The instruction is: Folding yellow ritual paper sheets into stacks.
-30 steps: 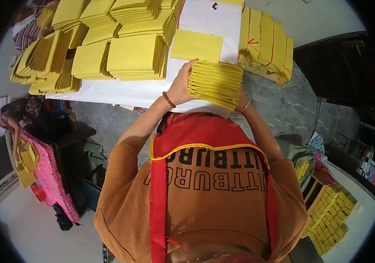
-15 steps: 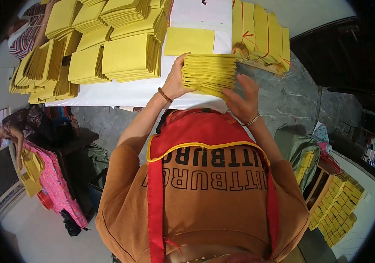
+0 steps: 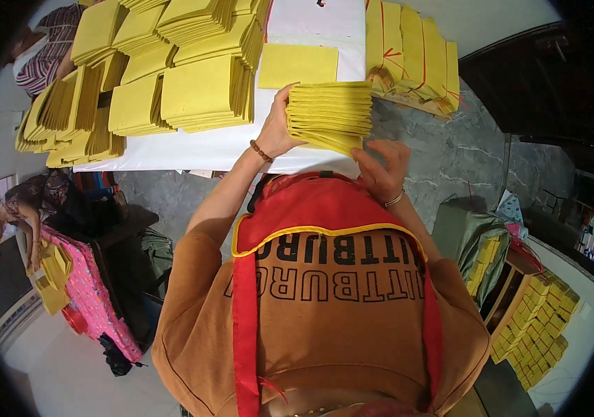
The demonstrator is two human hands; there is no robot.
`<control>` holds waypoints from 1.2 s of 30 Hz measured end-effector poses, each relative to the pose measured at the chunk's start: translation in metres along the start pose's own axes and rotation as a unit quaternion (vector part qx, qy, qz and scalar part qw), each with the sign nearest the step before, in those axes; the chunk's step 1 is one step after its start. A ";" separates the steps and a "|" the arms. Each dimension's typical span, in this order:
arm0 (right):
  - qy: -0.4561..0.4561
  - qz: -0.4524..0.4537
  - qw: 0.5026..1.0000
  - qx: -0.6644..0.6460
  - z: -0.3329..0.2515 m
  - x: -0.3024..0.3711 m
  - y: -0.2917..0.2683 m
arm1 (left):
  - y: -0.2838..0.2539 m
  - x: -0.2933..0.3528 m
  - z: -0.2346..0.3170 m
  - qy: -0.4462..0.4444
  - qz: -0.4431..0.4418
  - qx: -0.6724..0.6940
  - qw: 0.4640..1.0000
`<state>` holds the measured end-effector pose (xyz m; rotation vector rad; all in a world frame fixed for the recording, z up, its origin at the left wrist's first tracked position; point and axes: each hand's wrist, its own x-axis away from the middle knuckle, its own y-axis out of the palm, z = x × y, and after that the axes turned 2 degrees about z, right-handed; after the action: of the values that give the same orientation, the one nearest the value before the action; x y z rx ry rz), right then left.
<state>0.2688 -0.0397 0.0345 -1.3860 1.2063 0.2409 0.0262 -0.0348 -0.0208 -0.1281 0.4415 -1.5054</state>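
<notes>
My left hand (image 3: 278,132) grips the left side of a thick stack of folded yellow paper (image 3: 330,111), its layered edges facing me. At the stack's lower right corner, the bottom layer hangs slightly away from the others. My right hand (image 3: 384,170) pinches that loose corner between thumb and forefinger, with the other fingers curled. Just beyond the stack, a flat yellow paper bundle (image 3: 298,66) lies on the white-covered table (image 3: 207,154).
Piles of folded yellow paper (image 3: 200,87) fill the table's left side. Red-tied yellow bundles (image 3: 415,55) stand at the far right. Another person (image 3: 26,201) handles yellow paper beside a pink cloth (image 3: 99,295) at left. More bundles (image 3: 537,323) are stacked lower right.
My right hand has moved in from the stack's right side to its lower corner, and its fingers have closed on the bottom layer, which now sags apart. My left hand keeps its hold.
</notes>
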 end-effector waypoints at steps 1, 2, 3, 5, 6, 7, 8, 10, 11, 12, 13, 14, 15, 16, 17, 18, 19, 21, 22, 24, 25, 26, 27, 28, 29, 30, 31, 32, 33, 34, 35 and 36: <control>-0.002 0.002 1.000 0.000 0.002 0.000 0.001 | 0.000 -0.001 0.001 0.003 0.004 0.008 1.000; -0.001 0.004 1.000 0.009 0.003 0.002 0.003 | 0.001 -0.002 0.002 0.007 0.008 0.017 1.000; -0.001 0.007 1.000 0.014 0.003 0.000 0.004 | 0.000 -0.002 0.001 0.009 0.014 0.012 1.000; 0.008 0.001 1.000 0.020 0.003 -0.005 0.005 | -0.002 -0.003 -0.001 0.013 0.017 -0.001 1.000; 0.021 -0.009 0.999 0.028 0.001 -0.008 0.004 | -0.003 -0.003 0.005 0.001 0.026 0.019 0.999; 0.009 -0.001 1.000 0.016 0.000 -0.012 0.005 | -0.004 -0.003 0.007 0.005 0.040 0.007 0.999; 0.023 -0.016 0.999 0.027 0.000 -0.014 0.002 | -0.002 -0.002 0.007 0.042 0.045 -0.012 0.998; 0.035 -0.021 0.999 0.030 0.002 -0.018 0.003 | -0.001 -0.003 0.001 0.073 0.046 -0.028 0.996; 0.033 -0.015 0.999 0.025 0.003 -0.018 0.004 | 0.002 -0.003 -0.001 0.065 0.044 -0.020 0.997; 0.022 -0.008 1.000 0.015 0.003 -0.018 0.004 | 0.002 -0.005 0.005 0.068 0.055 -0.031 0.996; 0.042 -0.009 0.999 -0.008 0.002 -0.018 0.003 | 0.001 -0.004 0.014 0.051 0.039 -0.012 0.998; 0.063 -0.010 0.997 -0.031 0.002 -0.019 0.004 | -0.001 -0.005 0.019 0.034 0.022 0.007 0.999; 0.050 -0.009 0.998 -0.042 0.004 -0.019 0.004 | -0.002 -0.003 0.019 0.036 0.038 -0.001 0.999; 0.073 -0.015 0.996 -0.057 0.007 -0.015 0.006 | -0.001 -0.002 0.018 0.039 0.021 0.011 0.999; 0.097 -0.023 0.992 -0.071 0.010 -0.010 0.008 | 0.000 -0.002 0.017 0.042 0.003 0.023 0.999; 0.089 -0.022 0.993 -0.076 0.016 -0.002 0.010 | 0.000 -0.004 0.022 0.028 0.003 0.026 0.999; 0.113 -0.024 0.989 -0.094 0.020 0.003 0.012 | 0.001 -0.005 0.023 0.031 0.010 0.023 0.999; 0.131 -0.023 0.985 -0.113 0.025 -0.003 0.017 | 0.004 -0.009 0.025 0.030 0.027 0.002 0.999; 0.128 0.015 0.979 -0.161 0.022 -0.012 0.019 | 0.005 -0.008 0.029 0.007 0.028 0.039 0.999; 0.121 0.057 0.969 -0.206 0.017 -0.025 0.026 | 0.003 -0.007 0.039 0.011 0.015 0.037 0.999; 0.137 0.063 0.958 -0.245 0.014 -0.028 0.030 | 0.001 -0.006 0.046 0.011 -0.001 0.038 0.999; 0.153 0.068 0.944 -0.284 0.015 -0.030 0.033 | 0.000 -0.005 0.051 0.019 -0.016 0.053 0.998; 0.149 0.069 0.945 -0.283 0.022 -0.026 0.037 | -0.001 -0.005 0.055 0.023 -0.015 0.054 0.998; 0.187 0.037 0.941 -0.280 0.030 -0.016 0.044 | -0.003 -0.004 0.059 0.042 -0.016 0.049 0.998; 0.225 0.006 0.934 -0.276 0.037 -0.006 0.051 | -0.004 -0.004 0.060 0.060 -0.017 0.045 0.997; 0.226 0.008 0.935 -0.272 0.040 -0.001 0.056 | -0.006 -0.003 0.055 0.074 -0.021 0.057 0.995; 0.330 0.008 0.857 -0.395 0.042 0.003 0.061 | -0.006 -0.002 0.050 0.077 -0.025 0.059 0.995; 0.423 0.008 0.752 -0.506 0.046 0.008 0.064 | -0.006 0.000 0.042 0.051 -0.032 0.050 0.997; 0.424 0.009 0.753 -0.503 0.046 0.009 0.065 | -0.003 0.006 0.032 0.022 -0.038 0.041 0.998; 0.303 -0.060 0.884 -0.352 0.046 0.009 0.065 | -0.001 0.009 0.021 0.004 -0.058 0.044 0.997; 0.166 -0.128 0.962 -0.178 0.045 0.008 0.065 | 0.001 0.015 0.012 0.007 -0.062 0.046 0.997; 0.173 -0.127 0.962 -0.172 0.043 0.008 0.065 | -0.001 0.018 0.011 -0.010 -0.067 0.036 0.997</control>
<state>0.2453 0.0087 -0.0223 -1.9297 1.2927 0.0252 0.0297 -0.0550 -0.0138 -0.1179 0.3682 -1.6487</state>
